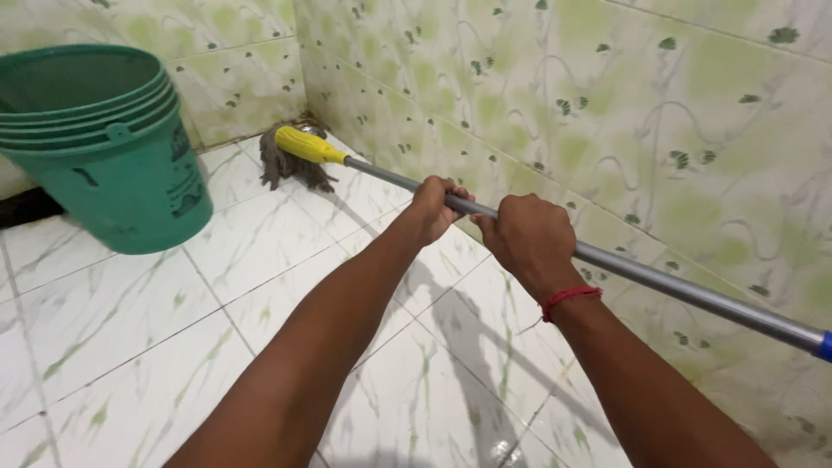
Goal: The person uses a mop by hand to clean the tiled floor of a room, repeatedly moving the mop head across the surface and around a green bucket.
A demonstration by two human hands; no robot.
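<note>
Both my hands grip the grey metal handle of a mop. My left hand is wrapped around the handle farther down, toward the head. My right hand holds it just behind, with a red thread on the wrist. The handle ends in a yellow socket, and the brownish string mop head is pressed into the floor corner where two tiled walls meet. A blue piece shows at the handle's right end.
A green plastic bucket stands on the white marbled floor tiles at the left, next to the back wall. Green-patterned wall tiles run along the right side, close to the handle.
</note>
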